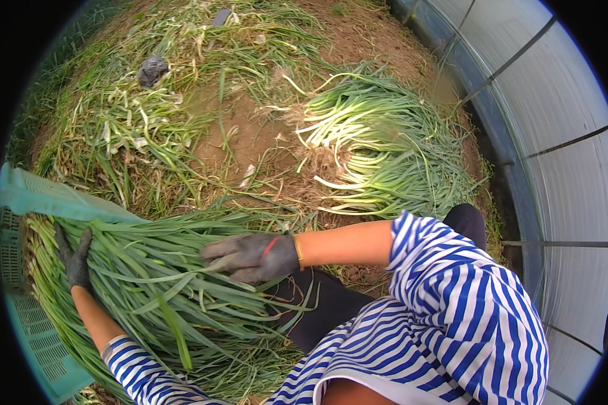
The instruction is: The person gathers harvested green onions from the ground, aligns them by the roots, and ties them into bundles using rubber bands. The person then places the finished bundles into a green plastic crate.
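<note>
A big heap of long green leafy stalks, like garlic greens or scallions [147, 283], lies in a green plastic crate [66, 198] at the left, its leaves spilling out towards my knee. My left hand [76, 258], in a dark glove, rests with spread fingers on the stalks near their pale ends. Over the leaf tips at the middle lies my right hand [253, 256], gloved in grey and black, fingers extended; whether it presses on any leaves is hard to tell. Beyond my right arm, another pile of the same plants [385, 147] lies on the soil, white stems and roots pointing left.
Loose leaves and trimmings [147, 131] cover much of the brown soil [238, 136]. A dark crumpled lump [152, 70] and a flat grey piece [221, 17] lie farther off. Along the right runs a translucent plastic greenhouse wall [552, 192] with dark ribs. My dark-trousered leg [324, 309] is below my right arm.
</note>
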